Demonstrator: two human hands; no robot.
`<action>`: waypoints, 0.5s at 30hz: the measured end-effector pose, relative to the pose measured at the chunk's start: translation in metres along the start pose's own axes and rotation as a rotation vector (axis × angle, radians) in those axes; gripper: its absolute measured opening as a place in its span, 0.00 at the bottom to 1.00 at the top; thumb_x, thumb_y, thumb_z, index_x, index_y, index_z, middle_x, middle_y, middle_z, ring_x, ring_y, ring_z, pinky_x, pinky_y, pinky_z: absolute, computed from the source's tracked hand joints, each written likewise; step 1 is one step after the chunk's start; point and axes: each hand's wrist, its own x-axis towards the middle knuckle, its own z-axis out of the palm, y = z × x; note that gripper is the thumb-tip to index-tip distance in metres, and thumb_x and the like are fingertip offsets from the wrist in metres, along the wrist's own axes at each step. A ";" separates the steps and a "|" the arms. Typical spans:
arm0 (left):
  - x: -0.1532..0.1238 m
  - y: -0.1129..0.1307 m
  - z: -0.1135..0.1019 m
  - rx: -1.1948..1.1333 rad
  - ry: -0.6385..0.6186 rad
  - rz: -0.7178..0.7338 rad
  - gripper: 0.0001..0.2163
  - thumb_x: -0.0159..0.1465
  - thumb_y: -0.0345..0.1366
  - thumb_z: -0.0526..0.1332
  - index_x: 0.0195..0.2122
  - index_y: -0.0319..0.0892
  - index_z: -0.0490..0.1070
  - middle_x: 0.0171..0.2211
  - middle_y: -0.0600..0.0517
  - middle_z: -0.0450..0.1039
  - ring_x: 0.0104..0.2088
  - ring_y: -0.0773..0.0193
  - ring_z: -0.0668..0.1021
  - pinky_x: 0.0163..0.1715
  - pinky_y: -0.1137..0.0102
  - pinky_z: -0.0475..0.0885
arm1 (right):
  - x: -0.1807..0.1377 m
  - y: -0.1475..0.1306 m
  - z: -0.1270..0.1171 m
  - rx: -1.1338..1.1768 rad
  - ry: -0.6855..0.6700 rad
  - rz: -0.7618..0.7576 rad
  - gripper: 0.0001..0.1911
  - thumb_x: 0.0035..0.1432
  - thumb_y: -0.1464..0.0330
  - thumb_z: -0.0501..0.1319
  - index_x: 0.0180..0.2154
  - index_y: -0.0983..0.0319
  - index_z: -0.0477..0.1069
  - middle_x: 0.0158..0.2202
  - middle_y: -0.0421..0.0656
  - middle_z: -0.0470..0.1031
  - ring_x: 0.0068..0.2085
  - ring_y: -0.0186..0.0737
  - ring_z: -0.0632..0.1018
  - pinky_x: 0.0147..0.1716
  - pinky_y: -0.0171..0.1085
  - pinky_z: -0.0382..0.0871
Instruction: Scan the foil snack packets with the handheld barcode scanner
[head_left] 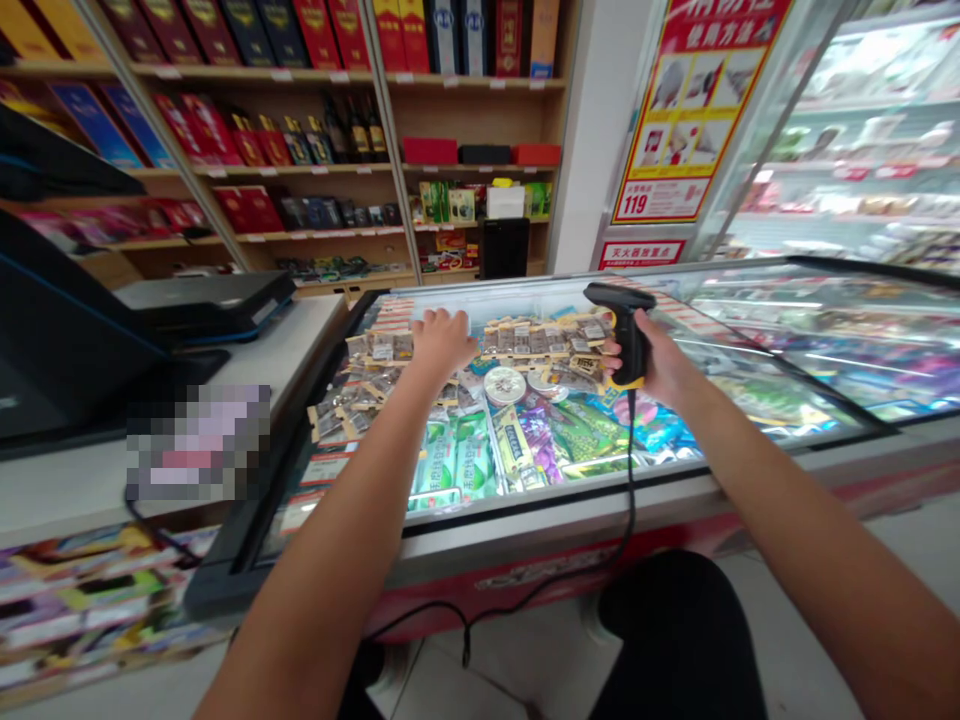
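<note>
My right hand [660, 365] is closed round the grip of a black barcode scanner [624, 325], held upright above a chest freezer [570, 520], its cable hanging down over the front edge. My left hand [441, 340] reaches out over the freezer's sliding glass lid [787, 340], palm down with fingers curled forward near the far rim. Whether it touches the glass or holds anything is unclear. Under the glass lie several packets of ice cream and frozen snacks [480, 440], green, purple and blue.
A white counter [300, 340] with a black register screen [60, 340] and a flat black device [210, 300] stands left. Wooden shelves [300, 170] of boxed goods fill the back wall. A glass-door cooler [862, 140] and a red poster [697, 110] are right.
</note>
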 end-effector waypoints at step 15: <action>0.022 0.048 0.069 -0.600 -0.044 -0.106 0.20 0.65 0.39 0.64 0.57 0.41 0.66 0.52 0.36 0.77 0.54 0.49 0.78 0.50 0.62 0.69 | -0.006 0.007 0.003 -0.244 -0.173 0.156 0.28 0.55 0.41 0.64 0.33 0.58 0.64 0.19 0.33 0.57 0.16 0.28 0.57 0.14 0.30 0.45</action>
